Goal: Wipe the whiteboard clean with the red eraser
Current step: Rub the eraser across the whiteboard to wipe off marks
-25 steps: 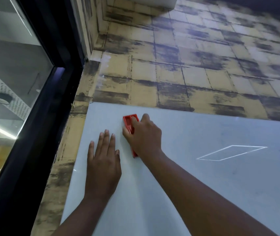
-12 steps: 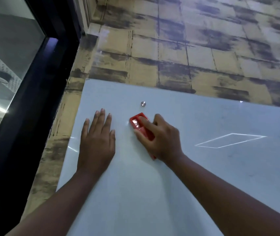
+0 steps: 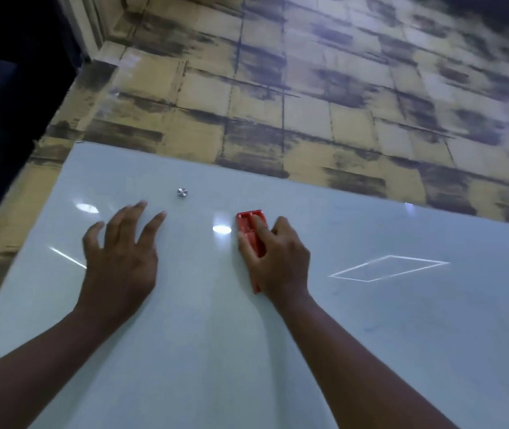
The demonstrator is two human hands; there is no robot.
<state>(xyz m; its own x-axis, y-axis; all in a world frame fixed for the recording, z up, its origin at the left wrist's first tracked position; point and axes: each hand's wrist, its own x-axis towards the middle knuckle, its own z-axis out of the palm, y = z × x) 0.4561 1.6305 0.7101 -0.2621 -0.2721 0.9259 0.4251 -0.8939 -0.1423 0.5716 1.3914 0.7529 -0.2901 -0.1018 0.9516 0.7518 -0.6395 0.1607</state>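
One red eraser (image 3: 251, 232), gripped by the right hand (image 3: 278, 258), is being swept rightward from the stud (image 3: 182, 192) across the whiteboard (image 3: 216, 351), left hand (image 3: 120, 261) now lifting, fingers spread; wiping is judged continuing.

— Can you see all of the red eraser (image 3: 251, 226)?

— No. The right hand (image 3: 278, 258) covers its lower half; only the top end and a sliver near the wrist show.

— And the whiteboard (image 3: 216, 351)?

— It runs off the bottom and right edges, so its full extent is lost. Both forearms are cut off there too.

— The left hand (image 3: 120, 252)?

— Blurred at the fingertips; I can't tell whether they touch the board.

— That metal stud (image 3: 182, 192)?

— Too small to make out. The tiled wall (image 3: 309, 88) behind is smeared as well.
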